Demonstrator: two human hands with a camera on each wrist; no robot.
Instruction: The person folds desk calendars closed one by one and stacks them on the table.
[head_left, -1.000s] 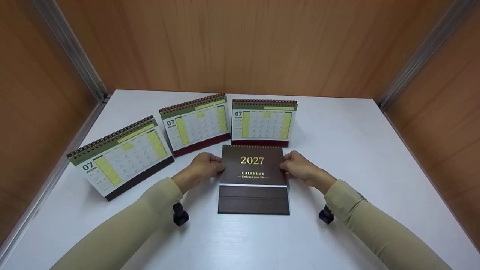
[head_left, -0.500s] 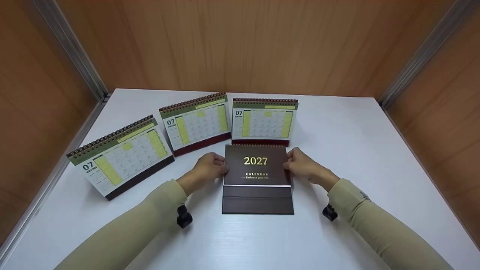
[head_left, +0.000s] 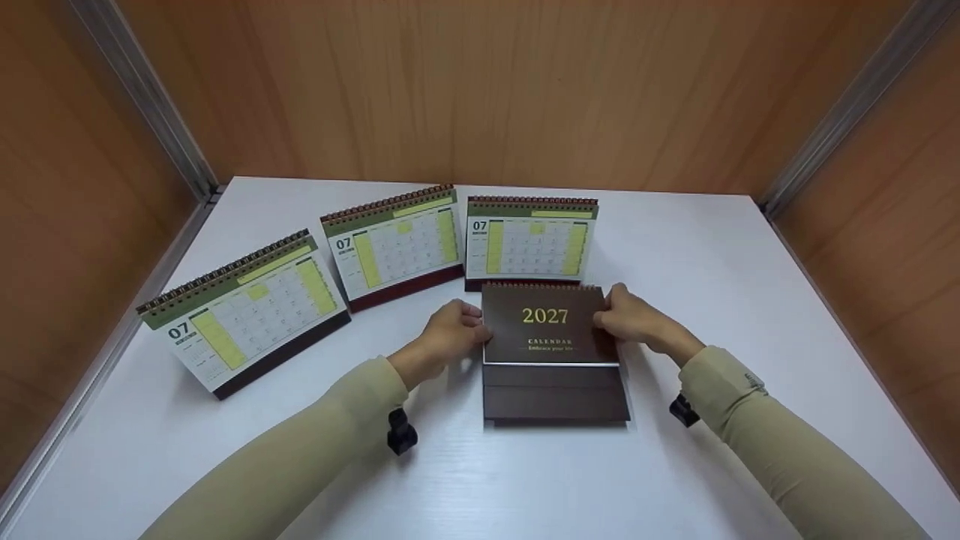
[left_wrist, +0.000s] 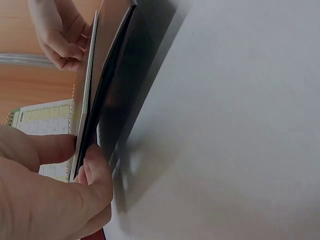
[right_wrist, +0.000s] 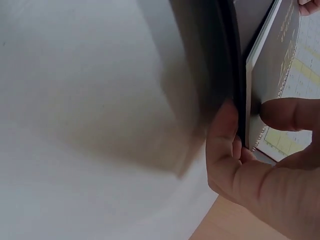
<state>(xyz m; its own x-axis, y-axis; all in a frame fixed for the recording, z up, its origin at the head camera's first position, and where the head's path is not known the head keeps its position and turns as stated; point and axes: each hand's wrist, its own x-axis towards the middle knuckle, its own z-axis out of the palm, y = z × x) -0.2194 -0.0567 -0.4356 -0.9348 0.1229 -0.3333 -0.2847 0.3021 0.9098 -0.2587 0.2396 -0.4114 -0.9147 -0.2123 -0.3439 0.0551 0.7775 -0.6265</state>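
Between both hands is a dark brown desk calendar (head_left: 551,330) with gold "2027" lettering and a spiral binding along its far edge. My left hand (head_left: 452,331) pinches its left edge, thumb on the cover and fingers underneath, as the left wrist view shows. On the opposite edge my right hand (head_left: 634,319) pinches it the same way; its thumb (right_wrist: 285,114) presses the cover in the right wrist view. The calendar lies folded nearly flat, and a shadow shows beneath it over the white table. Its far edge overlaps the foot of a standing calendar (head_left: 531,244) in the head view.
Two more standing calendars, a middle one (head_left: 394,247) and a left one (head_left: 247,319), fan out to the left, all open at month 07. The white table (head_left: 450,487) is bounded by a wooden back panel (head_left: 480,90) and side panels with metal edge strips.
Both hands have carried the brown calendar to the right and slightly farther away. Its near edge now shows a shadow gap above the table. The three standing calendars have not moved.
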